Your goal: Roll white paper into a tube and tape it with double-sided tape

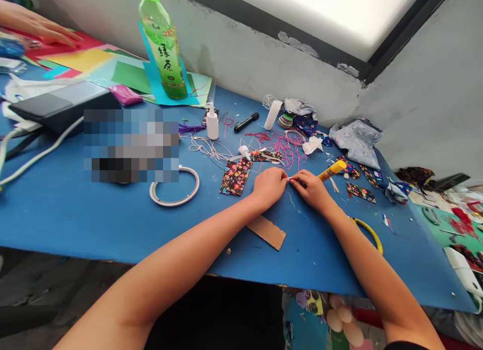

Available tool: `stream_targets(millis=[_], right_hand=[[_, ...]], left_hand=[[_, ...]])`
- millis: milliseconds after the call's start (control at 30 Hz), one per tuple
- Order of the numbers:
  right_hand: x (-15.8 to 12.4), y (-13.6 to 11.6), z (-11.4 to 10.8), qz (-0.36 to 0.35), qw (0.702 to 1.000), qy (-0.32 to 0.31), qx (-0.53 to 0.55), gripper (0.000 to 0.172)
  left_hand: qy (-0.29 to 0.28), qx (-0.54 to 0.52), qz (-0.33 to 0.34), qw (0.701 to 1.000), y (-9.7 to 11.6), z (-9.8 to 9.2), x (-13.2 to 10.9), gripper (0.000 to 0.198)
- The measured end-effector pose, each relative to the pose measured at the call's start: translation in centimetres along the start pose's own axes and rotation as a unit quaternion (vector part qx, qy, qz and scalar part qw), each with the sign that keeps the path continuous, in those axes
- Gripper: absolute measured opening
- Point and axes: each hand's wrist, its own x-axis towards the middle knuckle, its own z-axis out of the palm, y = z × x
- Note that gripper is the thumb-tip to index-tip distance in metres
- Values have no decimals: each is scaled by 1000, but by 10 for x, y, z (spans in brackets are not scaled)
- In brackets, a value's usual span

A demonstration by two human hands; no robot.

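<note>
So the left hand [269,187] and right hand [311,189] meet above the blue table [113,229], both sets of fingertips pinched around one tiny white bit [289,179], too small to make out. Right by them there's one yellow glue stick [332,170] behind the right hand, one floral fabric rectangle [236,177] left of the left hand and one cardboard strip [269,232] partly under the left forearm. Further back I count one black marker [246,122], one white pump bottle [212,124] and one green tea bottle [166,53], all upright except the marker.
</note>
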Motion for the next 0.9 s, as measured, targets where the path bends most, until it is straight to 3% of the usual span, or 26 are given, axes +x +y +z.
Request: stream_targets(millis=[500, 667, 900], right_hand=[[0, -2, -3, -6, 997, 66, 40, 18], [1, 1, -3, -82, 991, 46, -98, 25], [5, -3, -4, -145, 948, -7, -284, 23]], left_hand=[[26, 3, 8, 1000, -4, 5, 2, 19], [37, 6, 8, 999, -4, 8, 2, 19], [37, 5, 6, 999, -3, 6, 1, 21]])
